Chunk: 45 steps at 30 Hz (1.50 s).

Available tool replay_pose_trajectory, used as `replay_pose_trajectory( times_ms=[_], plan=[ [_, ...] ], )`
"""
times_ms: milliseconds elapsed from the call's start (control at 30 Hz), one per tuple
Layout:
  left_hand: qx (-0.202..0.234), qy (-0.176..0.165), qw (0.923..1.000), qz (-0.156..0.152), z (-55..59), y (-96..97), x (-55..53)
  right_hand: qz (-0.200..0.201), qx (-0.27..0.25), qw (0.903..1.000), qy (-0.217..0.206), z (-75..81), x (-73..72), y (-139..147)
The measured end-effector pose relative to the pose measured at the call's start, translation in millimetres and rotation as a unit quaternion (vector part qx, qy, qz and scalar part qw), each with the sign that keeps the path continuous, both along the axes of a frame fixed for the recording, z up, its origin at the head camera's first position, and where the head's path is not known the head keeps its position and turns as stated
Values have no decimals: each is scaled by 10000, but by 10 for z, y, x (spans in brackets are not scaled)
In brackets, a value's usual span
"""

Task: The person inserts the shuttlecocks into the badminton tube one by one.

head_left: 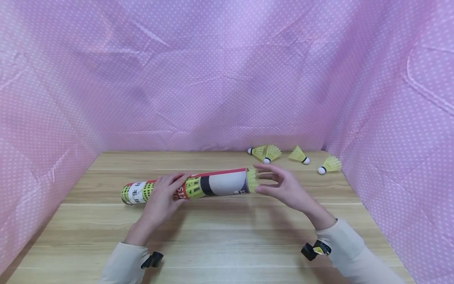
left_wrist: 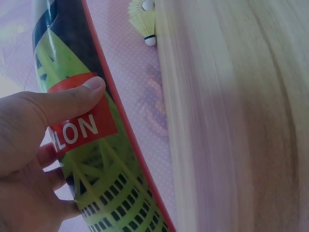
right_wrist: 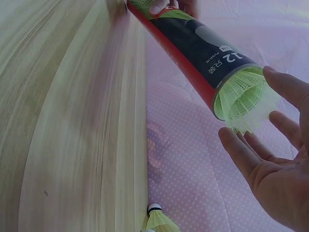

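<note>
My left hand (head_left: 164,197) grips a shuttlecock tube (head_left: 227,183) around its middle. In the left wrist view the thumb lies over a red label on the tube (left_wrist: 120,188). The tube is held lengthwise across the table, its open end to the right. Yellow-green shuttlecocks show through its clear parts. From the open end sticks the skirt of a shuttlecock (right_wrist: 241,99), its cork hidden inside. My right hand (head_left: 283,188) is at that end, fingers spread about the skirt, fingertips close to its edge and the tube's rim.
Several loose yellow shuttlecocks with white corks lie at the table's back right, among them one shuttlecock (head_left: 299,155) and, farther right, another shuttlecock (head_left: 330,165). Pink dotted cloth (head_left: 220,79) hangs behind and at both sides of the wooden table (head_left: 227,240).
</note>
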<state>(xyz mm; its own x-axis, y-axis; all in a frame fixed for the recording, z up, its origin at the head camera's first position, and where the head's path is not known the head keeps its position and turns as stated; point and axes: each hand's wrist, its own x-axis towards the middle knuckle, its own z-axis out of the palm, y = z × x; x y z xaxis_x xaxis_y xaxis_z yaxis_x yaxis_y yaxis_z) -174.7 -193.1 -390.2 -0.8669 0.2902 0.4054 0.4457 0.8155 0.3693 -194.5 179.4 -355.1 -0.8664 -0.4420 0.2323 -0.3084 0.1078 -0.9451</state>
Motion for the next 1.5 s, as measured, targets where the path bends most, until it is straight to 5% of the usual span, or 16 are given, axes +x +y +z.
replay_pose_trajectory(
  times_ms=[867,1500],
  plan=[
    [-74,-56,10000,-3,30,-14,24,-165,91,9995,-255,-65,21,-57],
    [-47,-47,9999,-82,5,-6,16,-290,427,9986,80,-55,-7,-34]
  ],
)
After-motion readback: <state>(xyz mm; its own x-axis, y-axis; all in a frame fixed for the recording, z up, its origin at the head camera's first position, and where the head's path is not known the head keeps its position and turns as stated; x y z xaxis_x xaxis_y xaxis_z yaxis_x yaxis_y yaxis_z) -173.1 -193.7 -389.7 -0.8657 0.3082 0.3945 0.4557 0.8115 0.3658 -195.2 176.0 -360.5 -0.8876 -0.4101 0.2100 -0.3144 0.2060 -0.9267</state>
